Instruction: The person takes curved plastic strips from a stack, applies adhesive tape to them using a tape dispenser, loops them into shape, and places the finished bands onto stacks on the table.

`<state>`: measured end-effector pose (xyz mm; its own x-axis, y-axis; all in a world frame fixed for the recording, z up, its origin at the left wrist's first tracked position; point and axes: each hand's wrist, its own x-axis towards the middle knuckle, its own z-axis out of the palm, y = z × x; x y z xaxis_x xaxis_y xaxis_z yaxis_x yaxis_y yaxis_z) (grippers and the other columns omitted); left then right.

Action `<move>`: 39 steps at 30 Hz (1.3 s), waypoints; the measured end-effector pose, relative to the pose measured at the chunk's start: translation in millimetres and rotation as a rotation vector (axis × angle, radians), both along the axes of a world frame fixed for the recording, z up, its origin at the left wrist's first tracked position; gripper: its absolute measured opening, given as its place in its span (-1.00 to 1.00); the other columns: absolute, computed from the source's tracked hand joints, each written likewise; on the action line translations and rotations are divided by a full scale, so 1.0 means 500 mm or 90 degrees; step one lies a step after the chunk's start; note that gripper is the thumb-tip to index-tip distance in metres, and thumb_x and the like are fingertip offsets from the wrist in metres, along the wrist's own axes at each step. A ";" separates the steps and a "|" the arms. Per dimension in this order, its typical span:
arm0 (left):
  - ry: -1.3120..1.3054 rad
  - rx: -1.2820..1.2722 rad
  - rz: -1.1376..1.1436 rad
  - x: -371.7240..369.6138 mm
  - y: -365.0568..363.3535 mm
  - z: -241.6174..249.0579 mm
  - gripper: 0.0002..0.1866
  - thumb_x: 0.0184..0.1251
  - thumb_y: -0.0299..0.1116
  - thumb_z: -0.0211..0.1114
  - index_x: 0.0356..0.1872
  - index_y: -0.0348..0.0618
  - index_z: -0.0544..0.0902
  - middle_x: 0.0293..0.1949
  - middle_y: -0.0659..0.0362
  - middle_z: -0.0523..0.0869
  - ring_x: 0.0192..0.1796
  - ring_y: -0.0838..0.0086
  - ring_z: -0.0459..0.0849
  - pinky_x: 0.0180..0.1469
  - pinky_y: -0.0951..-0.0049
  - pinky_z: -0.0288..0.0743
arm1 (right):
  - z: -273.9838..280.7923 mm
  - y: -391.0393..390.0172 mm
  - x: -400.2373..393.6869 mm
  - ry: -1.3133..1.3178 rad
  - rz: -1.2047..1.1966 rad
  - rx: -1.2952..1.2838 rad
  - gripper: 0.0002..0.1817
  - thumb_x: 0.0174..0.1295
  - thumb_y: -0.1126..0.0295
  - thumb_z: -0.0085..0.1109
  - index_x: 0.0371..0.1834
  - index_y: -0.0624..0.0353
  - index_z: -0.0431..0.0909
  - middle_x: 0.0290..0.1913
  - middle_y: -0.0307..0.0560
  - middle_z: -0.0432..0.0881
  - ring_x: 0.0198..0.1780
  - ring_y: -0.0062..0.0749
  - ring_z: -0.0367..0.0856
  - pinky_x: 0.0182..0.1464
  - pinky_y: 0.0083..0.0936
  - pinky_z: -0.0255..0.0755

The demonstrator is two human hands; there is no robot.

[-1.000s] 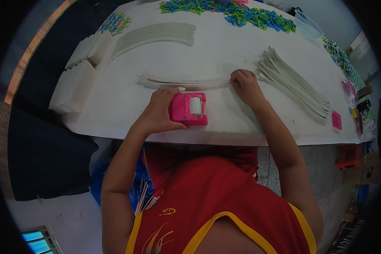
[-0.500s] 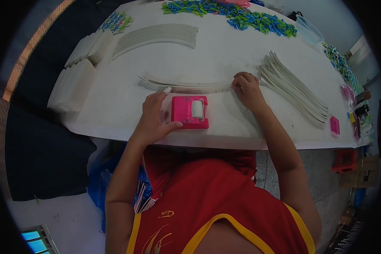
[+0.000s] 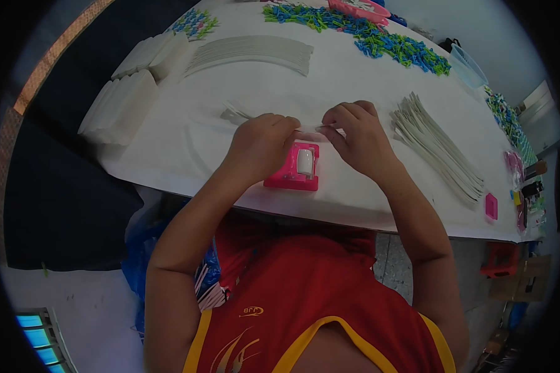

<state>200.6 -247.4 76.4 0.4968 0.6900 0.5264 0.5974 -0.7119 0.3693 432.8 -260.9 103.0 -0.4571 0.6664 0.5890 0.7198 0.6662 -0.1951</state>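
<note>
Above a pink tape dispenser point(image 3: 292, 180) with a white roll, my two hands face each other a short gap apart. My left hand point(image 3: 264, 146) is closed, fingertips pinched on a thin pale strip whose far end point(image 3: 233, 113) sticks out to its left. My right hand point(image 3: 361, 137) is pinched too, with a small pale end point(image 3: 320, 128) of strip between thumb and finger. What exactly joins the two hands is too thin to make out. To the right lies a loose bundle of pale grey strips point(image 3: 438, 149).
At the back lies a neat row of grey strips point(image 3: 249, 55), left of it stacked white packs point(image 3: 121, 105). Blue and green clips point(image 3: 401, 50) are heaped along the far edge near a pink basket point(image 3: 361, 9). A small pink frame point(image 3: 491, 206) sits at right.
My left hand has left the dispenser's side and come up to the strip, fingers now pinched. My right hand has moved left toward it. The view has shifted slightly.
</note>
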 end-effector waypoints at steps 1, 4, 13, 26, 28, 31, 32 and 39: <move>0.010 0.015 0.010 -0.013 0.000 -0.004 -0.82 0.33 -0.40 0.40 -0.10 -0.22 0.73 -0.20 0.03 0.79 -0.08 0.09 0.76 -0.01 0.16 0.62 | -0.007 -0.002 0.009 -0.002 -0.002 -0.002 -0.87 0.25 0.46 0.36 -0.21 0.13 0.58 -0.25 -0.12 0.69 -0.15 -0.16 0.68 0.23 -0.13 0.39; 0.030 0.017 0.018 -0.053 -0.001 -0.018 -0.85 0.33 -0.39 0.40 -0.15 -0.19 0.74 -0.24 0.04 0.79 -0.16 0.10 0.77 -0.08 0.16 0.63 | -0.038 -0.003 0.032 0.078 -0.013 -0.151 -0.86 0.23 0.46 0.38 -0.22 0.15 0.60 -0.26 -0.11 0.69 -0.19 -0.13 0.69 0.04 -0.18 0.50; -0.008 -0.005 -0.074 -0.052 -0.008 -0.036 -0.82 0.25 -0.48 0.39 -0.13 -0.18 0.72 -0.24 0.05 0.75 -0.22 0.09 0.75 -0.15 0.18 0.63 | -0.050 -0.017 -0.016 0.069 0.091 -0.207 -0.92 0.25 0.52 0.31 -0.23 0.24 0.63 -0.28 0.01 0.67 -0.28 -0.03 0.69 -0.21 -0.24 0.59; 0.025 0.046 -0.117 -0.107 -0.004 -0.053 -0.78 0.09 -0.61 0.36 -0.23 -0.14 0.78 -0.30 0.15 0.76 -0.13 0.22 0.71 -0.10 0.23 0.62 | -0.100 0.004 -0.040 0.038 0.174 -0.138 -0.86 0.15 0.64 0.28 -0.25 0.22 0.72 -0.29 -0.06 0.75 -0.32 -0.20 0.71 -0.28 -0.34 0.59; 0.029 0.050 -0.121 -0.114 -0.004 -0.047 -0.80 0.10 -0.63 0.38 -0.24 -0.17 0.77 -0.30 0.14 0.76 -0.16 0.22 0.70 -0.13 0.25 0.61 | -0.106 0.007 -0.046 0.044 0.175 -0.135 -0.85 0.13 0.64 0.28 -0.26 0.21 0.73 -0.30 -0.07 0.74 -0.33 -0.20 0.71 -0.28 -0.35 0.59; 0.028 0.047 -0.120 -0.111 -0.005 -0.049 -0.81 0.09 -0.63 0.38 -0.25 -0.17 0.77 -0.30 0.14 0.76 -0.17 0.22 0.70 -0.13 0.25 0.62 | -0.116 0.010 -0.045 0.061 0.188 -0.107 -0.84 0.12 0.65 0.29 -0.25 0.21 0.73 -0.30 -0.07 0.74 -0.35 -0.19 0.71 -0.30 -0.35 0.59; 0.024 0.039 -0.112 -0.110 -0.005 -0.051 -0.79 0.08 -0.62 0.36 -0.26 -0.14 0.78 -0.31 0.15 0.76 -0.14 0.22 0.71 -0.12 0.23 0.62 | -0.113 0.008 -0.041 0.061 0.180 -0.118 -0.84 0.12 0.65 0.29 -0.25 0.21 0.73 -0.30 -0.07 0.74 -0.35 -0.20 0.71 -0.30 -0.35 0.59; 0.014 0.052 -0.139 -0.066 0.005 -0.076 -0.79 0.03 -0.60 0.37 -0.27 -0.14 0.78 -0.31 0.14 0.75 -0.19 0.22 0.71 -0.16 0.21 0.63 | -0.108 -0.004 0.010 0.050 0.159 -0.170 -0.84 0.16 0.63 0.31 -0.21 0.22 0.75 -0.29 -0.06 0.75 -0.33 -0.21 0.72 -0.29 -0.36 0.60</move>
